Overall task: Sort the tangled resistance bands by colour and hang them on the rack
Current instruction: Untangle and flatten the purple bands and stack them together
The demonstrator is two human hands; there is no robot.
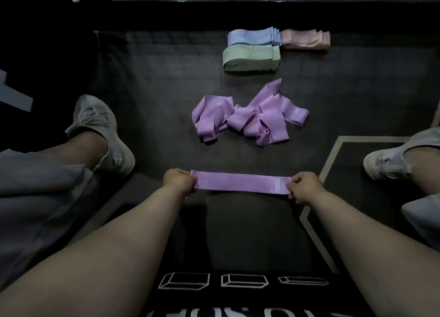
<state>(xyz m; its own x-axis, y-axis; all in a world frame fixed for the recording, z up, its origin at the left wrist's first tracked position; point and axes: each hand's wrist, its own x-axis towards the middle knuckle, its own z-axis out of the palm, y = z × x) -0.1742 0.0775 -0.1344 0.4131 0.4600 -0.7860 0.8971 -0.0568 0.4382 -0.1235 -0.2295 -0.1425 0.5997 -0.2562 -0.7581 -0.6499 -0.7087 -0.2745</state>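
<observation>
Two bare forearms (142, 233) reach forward. The left hand (179, 181) and the right hand (303, 188) each curl their fingers tightly round one end of one purple band (240, 185), stretched flat and straight between them. Out to each side of the fingers stands one pale shoe (104, 135), two in all, the right one partly hidden by a leg. Beyond the fingers, past a bare strip of dark floor (154, 102), lies one tangled purple heap (247, 119); its bands cannot be counted. Farther on are three folded stacks: the green stack (250, 58) nearest, the blue stack (252, 37) touching behind it, and the pink stack (306, 39) just right of the blue. Their layers are too small to count.
</observation>
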